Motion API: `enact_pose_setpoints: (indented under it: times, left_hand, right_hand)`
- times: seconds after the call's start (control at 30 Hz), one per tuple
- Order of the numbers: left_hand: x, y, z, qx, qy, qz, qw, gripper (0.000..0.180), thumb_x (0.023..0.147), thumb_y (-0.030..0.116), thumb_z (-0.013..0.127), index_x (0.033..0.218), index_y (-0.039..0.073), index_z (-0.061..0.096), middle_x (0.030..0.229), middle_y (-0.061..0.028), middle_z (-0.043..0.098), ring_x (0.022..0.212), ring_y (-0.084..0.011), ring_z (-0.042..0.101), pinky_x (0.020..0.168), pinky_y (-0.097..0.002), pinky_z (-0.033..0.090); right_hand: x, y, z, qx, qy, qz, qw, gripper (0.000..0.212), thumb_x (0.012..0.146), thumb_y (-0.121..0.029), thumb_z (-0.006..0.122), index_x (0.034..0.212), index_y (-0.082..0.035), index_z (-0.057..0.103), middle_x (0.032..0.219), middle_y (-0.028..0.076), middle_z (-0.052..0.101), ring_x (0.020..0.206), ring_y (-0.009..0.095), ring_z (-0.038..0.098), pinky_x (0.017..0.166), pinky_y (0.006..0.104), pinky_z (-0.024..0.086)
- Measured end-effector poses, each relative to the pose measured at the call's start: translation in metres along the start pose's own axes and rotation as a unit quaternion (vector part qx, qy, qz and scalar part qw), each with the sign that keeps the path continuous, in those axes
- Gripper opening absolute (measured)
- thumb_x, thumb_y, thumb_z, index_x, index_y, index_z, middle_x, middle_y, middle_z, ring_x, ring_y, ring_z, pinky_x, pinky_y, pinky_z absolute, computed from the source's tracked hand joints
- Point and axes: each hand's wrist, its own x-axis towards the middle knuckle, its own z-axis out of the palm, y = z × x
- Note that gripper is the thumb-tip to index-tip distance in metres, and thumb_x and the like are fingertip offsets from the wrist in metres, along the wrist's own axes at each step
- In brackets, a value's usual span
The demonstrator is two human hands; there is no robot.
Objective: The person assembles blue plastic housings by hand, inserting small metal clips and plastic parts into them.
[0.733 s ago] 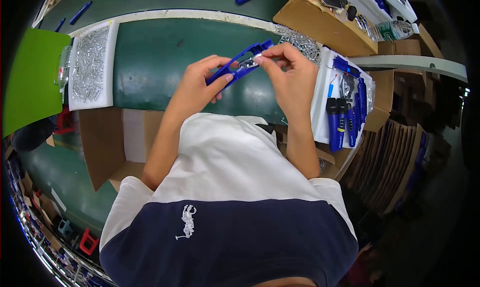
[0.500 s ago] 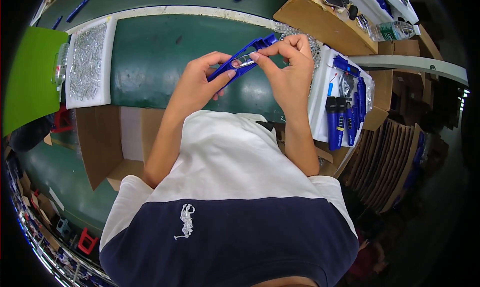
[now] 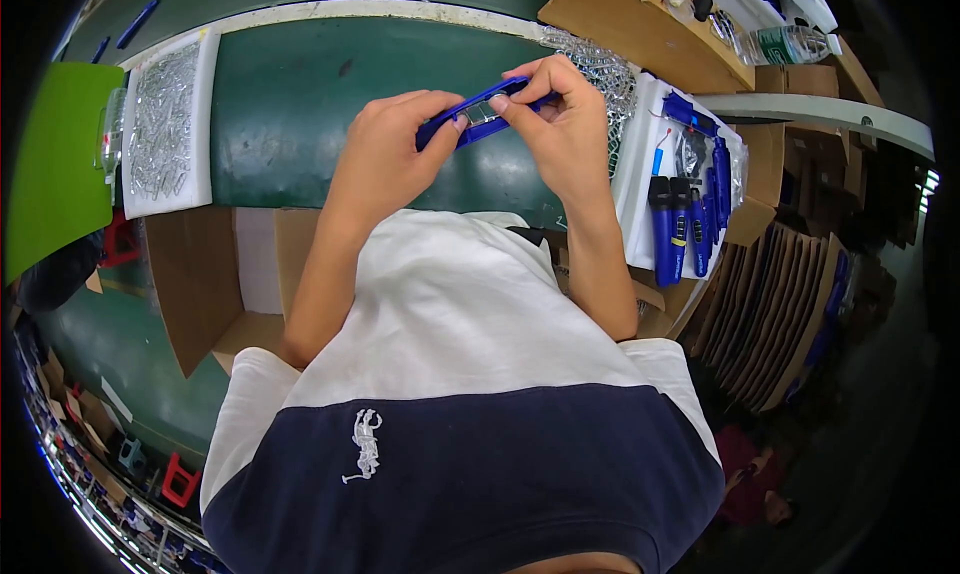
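Observation:
Over the green bench top, both my hands hold an elongated blue plastic shell point(image 3: 488, 130) with an open hollow facing up. My left hand point(image 3: 392, 152) is closed around its near-left end, thumb on the rim. At its far-right end, my right hand point(image 3: 562, 124) pinches with thumb and index finger. Between the thumbs, a small shiny wire frame point(image 3: 480, 112) lies in the hollow; the right thumb tip touches its end. The fingers hide both ends of the shell.
At left stands a white foam tray point(image 3: 203, 124) of metal wire pieces. Another white tray point(image 3: 634, 224) at right holds blue handheld devices point(image 3: 662, 234) and shells. Loose metal pieces point(image 3: 597, 69) lie behind my right hand. An open cardboard box point(image 3: 190, 284) sits below the bench edge, left.
The shell has turned to lie flatter, its right end now lower. My right fingers have come down around that end, and my left thumb lies further along the rim.

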Motion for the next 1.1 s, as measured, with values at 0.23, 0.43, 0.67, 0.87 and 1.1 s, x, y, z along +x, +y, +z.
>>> enact_pose_setpoints:
  times: [0.23,0.43,0.67,0.87,1.1]
  left_hand:
    - [0.004,0.005,0.015,0.139,0.052,-0.034,0.988,0.018,0.088,0.021,0.071,0.088,0.004,0.075,0.074,-0.0102,0.069,0.057,-0.0268,0.059,0.056,-0.0367,0.046]
    - [0.0,-0.001,0.018,0.106,0.047,-0.045,0.992,0.017,0.085,0.015,0.073,0.085,-0.002,0.072,0.065,-0.0112,0.062,0.054,-0.0191,0.051,0.054,-0.0331,0.042]
    - [-0.002,-0.007,0.027,0.185,0.05,-0.06,0.98,0.017,0.085,0.016,0.071,0.084,-0.001,0.072,0.063,-0.012,0.061,0.055,-0.0197,0.053,0.054,-0.0344,0.042]
    - [0.0,-0.012,0.018,0.131,0.004,-0.093,0.987,0.022,0.087,0.025,0.072,0.085,0.004,0.073,0.074,-0.012,0.069,0.06,-0.0306,0.061,0.059,-0.0404,0.047]
    - [-0.001,-0.014,0.011,0.152,-0.051,-0.03,0.987,0.017,0.085,0.016,0.071,0.09,0.001,0.071,0.077,-0.0131,0.066,0.065,-0.0284,0.06,0.06,-0.038,0.046]
  right_hand:
    - [-0.004,-0.009,0.002,-0.022,0.005,0.059,0.998,0.037,0.077,0.012,0.077,0.091,-0.008,0.05,0.091,0.0,0.052,0.094,0.01,0.061,0.08,0.0242,0.051]
    - [-0.012,0.004,0.006,-0.013,0.012,0.088,0.996,0.037,0.075,0.013,0.075,0.089,-0.009,0.049,0.088,-0.002,0.051,0.089,0.009,0.06,0.078,0.0247,0.05]
    - [-0.02,0.018,0.015,-0.073,0.04,0.063,0.995,0.034,0.078,0.012,0.074,0.089,-0.008,0.049,0.086,-0.002,0.053,0.078,0.006,0.052,0.068,0.0222,0.043]
    - [-0.024,0.012,0.013,0.045,0.071,0.096,0.992,0.03,0.08,0.009,0.074,0.104,-0.003,0.06,0.088,0.0,0.06,0.08,0.007,0.058,0.073,0.0217,0.049]
    - [-0.026,0.012,0.0,-0.031,-0.043,0.148,0.988,0.025,0.08,0.008,0.073,0.102,0.0,0.065,0.095,0.004,0.066,0.086,0.01,0.064,0.075,0.0239,0.052]
